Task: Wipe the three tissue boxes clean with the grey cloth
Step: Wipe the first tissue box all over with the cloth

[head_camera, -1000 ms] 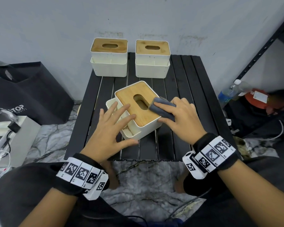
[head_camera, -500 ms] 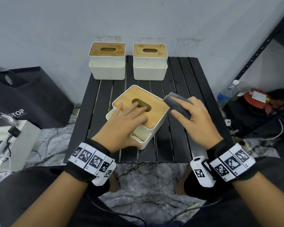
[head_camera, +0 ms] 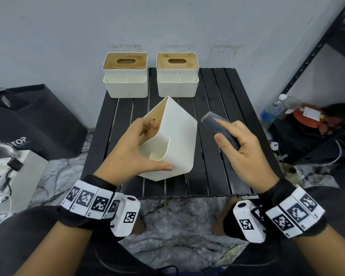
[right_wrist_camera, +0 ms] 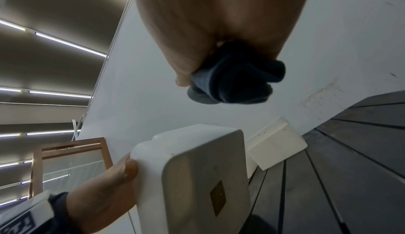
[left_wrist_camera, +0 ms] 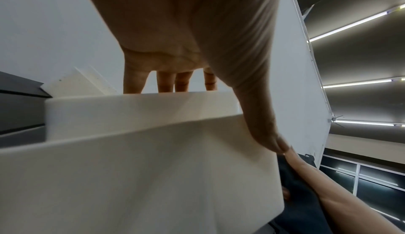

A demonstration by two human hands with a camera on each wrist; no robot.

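My left hand [head_camera: 141,144] grips a cream tissue box [head_camera: 177,140] with a bamboo lid, lifted off the black slatted table [head_camera: 223,156] and tipped on its side, lid facing left. Fingers curl over the lid edge and the thumb lies along the near side. The same box [left_wrist_camera: 140,177] fills the left wrist view; its underside [right_wrist_camera: 197,177] faces the right wrist camera. My right hand [head_camera: 239,148] holds the folded grey cloth [head_camera: 219,126] just right of the box, apart from it; the cloth [right_wrist_camera: 232,81] bulges out of the fist. Two more tissue boxes [head_camera: 126,74] [head_camera: 177,73] stand upright at the table's back edge.
A black bag [head_camera: 34,120] and a white device with cables [head_camera: 10,176] lie on the floor at the left. A water bottle [head_camera: 275,110], a red object [head_camera: 309,116] and a black metal shelf frame [head_camera: 311,56] are at the right. A grey wall stands behind the table.
The left hand has lifted the near box off the table and tipped it onto its side. The right hand with the cloth has come off the lid and drawn to the right.
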